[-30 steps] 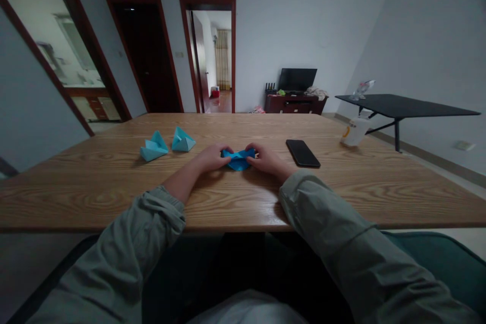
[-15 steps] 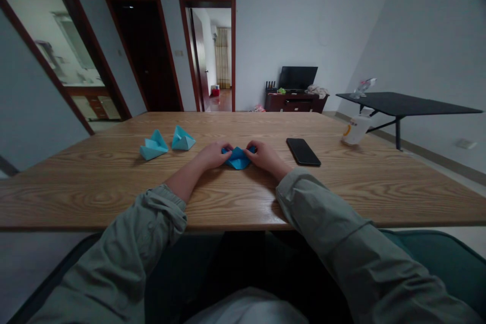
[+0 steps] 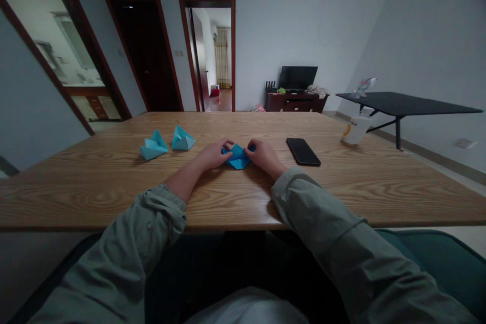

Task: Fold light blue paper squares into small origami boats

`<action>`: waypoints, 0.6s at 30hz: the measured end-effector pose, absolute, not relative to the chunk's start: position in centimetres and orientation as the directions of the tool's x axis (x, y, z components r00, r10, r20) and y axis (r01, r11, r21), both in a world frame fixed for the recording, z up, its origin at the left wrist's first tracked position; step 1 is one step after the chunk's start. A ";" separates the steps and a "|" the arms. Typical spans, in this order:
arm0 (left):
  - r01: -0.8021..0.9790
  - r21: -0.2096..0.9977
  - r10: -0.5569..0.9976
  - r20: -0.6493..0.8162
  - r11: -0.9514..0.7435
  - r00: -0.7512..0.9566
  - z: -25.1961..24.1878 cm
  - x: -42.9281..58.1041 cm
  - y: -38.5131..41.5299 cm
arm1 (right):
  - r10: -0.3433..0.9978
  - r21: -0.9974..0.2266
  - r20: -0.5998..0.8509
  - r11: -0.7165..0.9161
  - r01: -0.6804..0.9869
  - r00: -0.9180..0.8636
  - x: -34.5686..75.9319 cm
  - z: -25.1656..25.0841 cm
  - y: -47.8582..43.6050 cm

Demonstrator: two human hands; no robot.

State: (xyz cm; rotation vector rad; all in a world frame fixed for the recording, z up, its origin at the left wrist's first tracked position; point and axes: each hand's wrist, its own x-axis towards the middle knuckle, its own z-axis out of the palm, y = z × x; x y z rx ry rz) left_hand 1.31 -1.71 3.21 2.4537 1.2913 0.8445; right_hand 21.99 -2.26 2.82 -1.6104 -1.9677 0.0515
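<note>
A small blue folded paper (image 3: 238,156) lies on the wooden table (image 3: 243,187) in front of me. My left hand (image 3: 213,154) pinches its left side, fingers closed on the edge. My right hand (image 3: 263,156) pinches its right side in the same way. Both hands rest on the tabletop, close together around the paper. Two finished light-blue folded paper shapes (image 3: 153,146) (image 3: 182,138) sit side by side to the left of my hands.
A black phone (image 3: 302,152) lies flat just right of my right hand. A white cup (image 3: 354,130) stands near the table's far right edge. A black side table (image 3: 406,104) is beyond it, and doorways open in the far wall.
My hands have drawn closer together and the blue paper has narrowed from a wide strip into a more compact pointed shape. Nothing else on the table moved.
</note>
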 end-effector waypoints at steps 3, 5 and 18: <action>0.657 0.470 0.807 0.381 -0.589 0.451 3.1 1.2 -1.7 | 0.908 -0.394 0.408 0.265 0.880 -0.091 22.2 2.7 -2.2; 0.640 0.490 0.806 0.370 -0.592 0.461 3.0 1.2 -1.8 | 0.910 -0.405 0.405 0.269 0.874 -0.092 22.4 2.6 -2.0; 0.508 0.630 0.765 0.227 -0.587 0.603 3.4 0.7 -2.5 | 0.891 -0.552 0.449 0.336 0.763 -0.068 23.6 1.0 -0.3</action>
